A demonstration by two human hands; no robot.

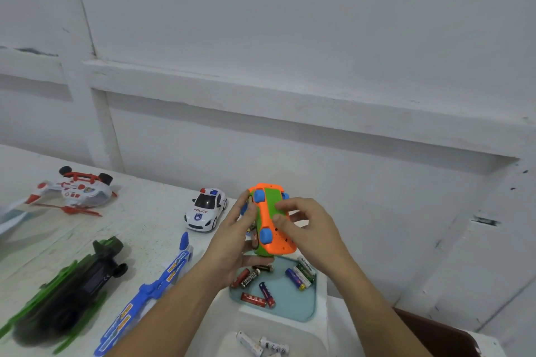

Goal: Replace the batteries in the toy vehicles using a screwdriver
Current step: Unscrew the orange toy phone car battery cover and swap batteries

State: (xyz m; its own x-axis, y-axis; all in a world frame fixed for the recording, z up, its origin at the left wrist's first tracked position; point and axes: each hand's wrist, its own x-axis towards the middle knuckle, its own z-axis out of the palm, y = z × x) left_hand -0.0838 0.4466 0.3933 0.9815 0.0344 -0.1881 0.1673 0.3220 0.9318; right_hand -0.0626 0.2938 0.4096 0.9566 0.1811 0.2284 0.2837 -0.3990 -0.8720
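Orange toy car [266, 211] was held upside down above the battery tray [295, 305], left hand [235, 240] gripping its side, right hand [309, 230] pinching its underside, probably locating the battery cover; the next move needed the unseen screwdriver.

On the desk [139, 229], the police car [206, 210] stands just left of the toy car [269, 211], held up (left hand [240, 243] on its left, right hand [307, 229] on its right) above a tray [290, 307] of batteries [252, 278]. Left of the tray lies a toy plane [150, 290], farther left the near helicopter [72, 290], and behind it the far helicopter [81, 190].
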